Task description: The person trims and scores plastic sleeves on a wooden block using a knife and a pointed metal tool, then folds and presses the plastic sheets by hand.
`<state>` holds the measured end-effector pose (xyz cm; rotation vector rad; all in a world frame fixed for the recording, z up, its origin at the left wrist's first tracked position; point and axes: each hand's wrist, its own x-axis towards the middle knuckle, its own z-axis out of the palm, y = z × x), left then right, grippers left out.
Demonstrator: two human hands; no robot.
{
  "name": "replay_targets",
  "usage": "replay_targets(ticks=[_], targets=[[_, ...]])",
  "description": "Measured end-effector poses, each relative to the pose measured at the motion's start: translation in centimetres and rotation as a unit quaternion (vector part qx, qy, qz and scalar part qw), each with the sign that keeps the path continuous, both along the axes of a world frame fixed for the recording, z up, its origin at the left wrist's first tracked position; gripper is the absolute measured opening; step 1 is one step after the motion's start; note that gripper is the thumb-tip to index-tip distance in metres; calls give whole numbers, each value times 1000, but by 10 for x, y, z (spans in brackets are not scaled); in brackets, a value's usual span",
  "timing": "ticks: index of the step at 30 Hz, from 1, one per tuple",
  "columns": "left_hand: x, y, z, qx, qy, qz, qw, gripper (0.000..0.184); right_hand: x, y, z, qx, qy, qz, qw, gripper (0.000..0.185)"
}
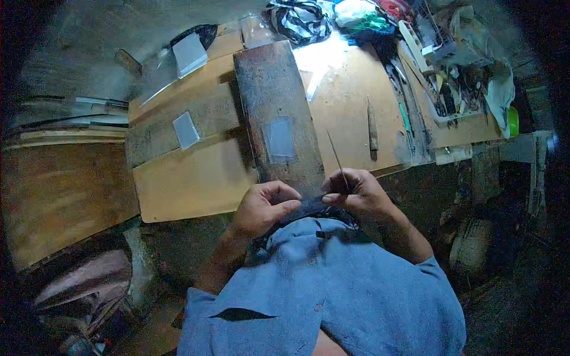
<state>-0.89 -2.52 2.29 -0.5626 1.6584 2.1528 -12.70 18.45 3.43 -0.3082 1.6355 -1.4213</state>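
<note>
My right hand [359,193] grips a thin, dark pointed rod [337,155], its tip slanting up and left past the board's edge. My left hand [268,209] is closed in a pinch close to my body, with thumb and forefinger together. Whatever lies between the two hands, in front of my shirt, is too dark and blurred to name. Just beyond them, a clear rectangular sheet [279,139] lies on a worn dark board [276,77]. Left of that board is a smaller stack of clear sheets [186,130].
The wooden table [184,190] also carries a narrow handled tool [372,130] at the right. A white tray of tools [457,113] sits further right, near a green cup [513,121]. Bundled plastic bags [300,21] and a white sheet stack [190,54] lie at the back.
</note>
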Motion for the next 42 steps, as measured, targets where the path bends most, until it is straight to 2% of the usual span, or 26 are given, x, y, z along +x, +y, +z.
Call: replay_targets(ticks=[2, 4, 6, 10, 12, 16, 19, 23, 26, 28, 31, 32, 33, 35, 42], targets=[[-3, 6, 1, 4, 6, 35, 999, 9, 1, -6, 2, -10, -4, 1, 1000, 18], [-6, 12, 2, 8, 14, 69, 997, 9, 4, -10, 0, -68, -72, -63, 993, 16], [-4, 18, 0, -7, 23, 136, 990, 9, 5, -10, -3, -67, -72, -69, 993, 14], [1, 23, -5, -8, 36, 100, 994, 9, 9, -11, -12, -60, -28, -54, 996, 12], [3, 23, -9, 33, 12, 98, 995, 10, 10, -11, -14, -50, -27, -48, 997, 12], [5, 26, -9, -5, 33, 117, 993, 12, 11, -14, -16, -35, 17, -34, 999, 10], [8, 25, -12, 0, 5, 116, 993, 15, 14, -17, -18, 4, -3, -36, 999, 13], [6, 27, -14, 38, 10, 158, 987, 19, 15, -17, -20, 1, 34, -12, 999, 14], [3, 24, -14, 63, 4, 206, 977, 20, 8, -15, 2, -58, 25, -46, 997, 23], [4, 18, -17, 71, 13, 227, 971, 20, -4, -4, 18, 39, 191, 47, 980, 35], [6, 11, -19, 39, 5, 250, 968, 20, 1, 6, 18, 84, 245, 58, 964, 42], [5, 9, -17, 45, -2, 266, 963, 19, 2, 10, 18, 113, 304, 91, 942, 42], [4, 8, -17, 52, -9, 282, 958, 17, 3, 11, 20, 113, 304, 92, 942, 42], [5, 4, -17, 63, -8, 282, 957, 17, 5, 12, 26, 175, 323, 165, 915, 43], [5, 9, -16, 52, 13, 269, 962, 17, 8, 9, 21, 203, 331, 178, 904, 43]])
